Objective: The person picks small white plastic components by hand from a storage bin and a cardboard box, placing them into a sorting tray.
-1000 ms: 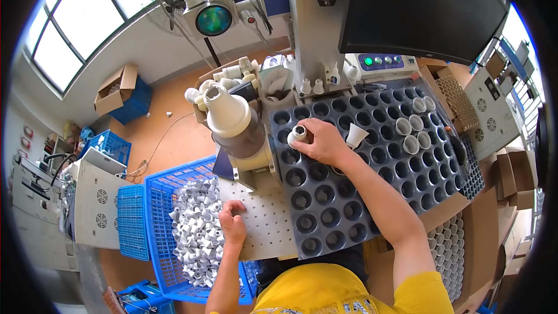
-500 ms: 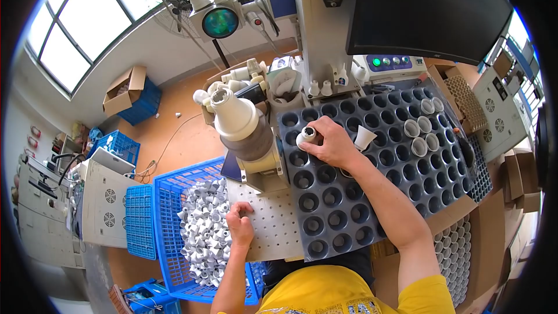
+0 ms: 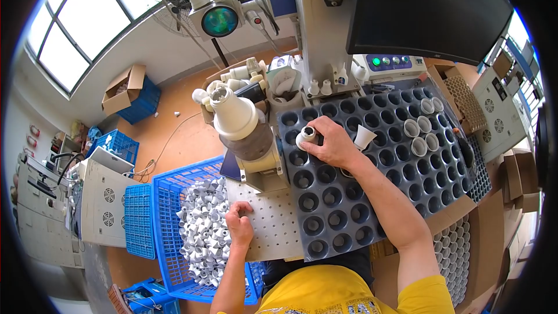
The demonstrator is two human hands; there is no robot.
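Observation:
My right hand (image 3: 331, 144) is closed around a small white plastic lamp housing (image 3: 307, 135), thumb and fingers gripping its sides. It holds the housing over the upper left of a black tray (image 3: 337, 195) with rows of round pockets. Beside those fingers, a white cone-shaped housing (image 3: 364, 138) stands up from the tray. My left hand (image 3: 239, 224) rests at the left edge of a perforated metal plate (image 3: 270, 229), fingers curled in and nothing visible in them. A machine head with a white cone-shaped nozzle (image 3: 236, 117) rises just beyond the plate.
A blue basket (image 3: 165, 221) full of small white parts (image 3: 203, 229) stands left of the plate. Several white cups (image 3: 419, 146) sit in the tray's right side. A monitor (image 3: 427, 14) hangs above the back. A cardboard box of white cups (image 3: 453, 261) lies at right.
Both hands stay in the same places, and the right still grips the white lamp housing. Only a very slight shift of the view shows.

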